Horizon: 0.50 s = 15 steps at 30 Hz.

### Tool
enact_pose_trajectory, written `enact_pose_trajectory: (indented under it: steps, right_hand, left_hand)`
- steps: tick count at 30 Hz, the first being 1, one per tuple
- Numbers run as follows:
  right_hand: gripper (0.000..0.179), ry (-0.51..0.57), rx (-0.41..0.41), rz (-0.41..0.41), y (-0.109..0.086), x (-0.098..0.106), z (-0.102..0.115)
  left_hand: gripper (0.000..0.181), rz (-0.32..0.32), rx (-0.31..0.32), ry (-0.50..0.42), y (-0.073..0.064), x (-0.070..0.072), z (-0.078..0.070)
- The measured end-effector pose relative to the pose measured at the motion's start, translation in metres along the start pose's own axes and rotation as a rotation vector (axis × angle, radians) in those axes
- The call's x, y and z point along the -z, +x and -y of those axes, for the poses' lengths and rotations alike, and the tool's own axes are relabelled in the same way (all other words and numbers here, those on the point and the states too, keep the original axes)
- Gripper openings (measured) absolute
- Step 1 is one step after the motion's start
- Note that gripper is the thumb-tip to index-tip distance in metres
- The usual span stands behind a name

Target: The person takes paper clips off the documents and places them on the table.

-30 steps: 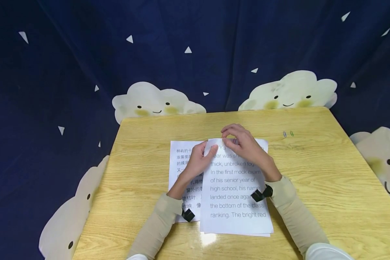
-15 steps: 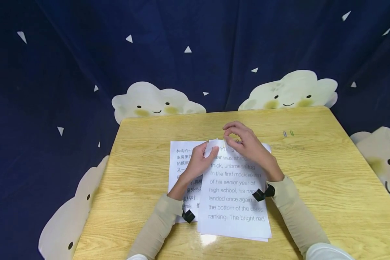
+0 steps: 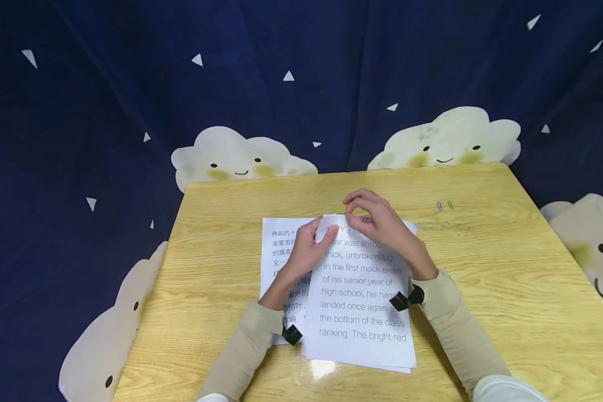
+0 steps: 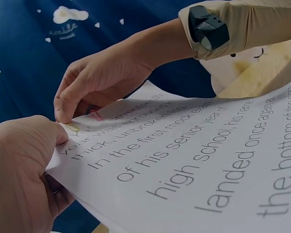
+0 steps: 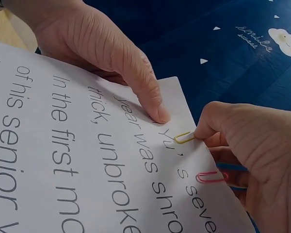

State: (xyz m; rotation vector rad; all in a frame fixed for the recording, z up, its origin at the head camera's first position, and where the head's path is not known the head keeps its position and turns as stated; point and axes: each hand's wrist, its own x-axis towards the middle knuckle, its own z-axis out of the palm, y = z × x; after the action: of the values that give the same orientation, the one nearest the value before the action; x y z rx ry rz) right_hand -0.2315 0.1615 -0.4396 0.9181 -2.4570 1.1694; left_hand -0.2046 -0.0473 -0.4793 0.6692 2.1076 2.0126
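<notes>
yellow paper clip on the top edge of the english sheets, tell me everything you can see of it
The yellow paper clip is a small bent-wire loop, seemingly coated. It sits slid over the top edge of the white printed sheets, near their corner. The right hand pinches its outer end; the left hand thumb presses the paper just beside it. A pink clip sits further along the edge.

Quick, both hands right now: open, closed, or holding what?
Left hand: pinches the top corner of the printed sheets, thumb on top.
Right hand: pinches a yellow paper clip on the sheets' top edge.
</notes>
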Motion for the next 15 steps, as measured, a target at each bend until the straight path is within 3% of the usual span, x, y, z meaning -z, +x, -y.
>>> enact_pose_trajectory:
  steps: [4,15]
  right_hand:
    - [0.01,-0.007,-0.002,-0.024,0.0,0.0,0.002]
    - [0.014,0.058,0.016,-0.026,0.001,-0.002,0.001]
  left_hand:
    - [0.026,0.008,-0.007,-0.003,0.0,0.0,-0.002]
    - [0.028,-0.003,-0.05,0.013,0.002,-0.001,0.011]
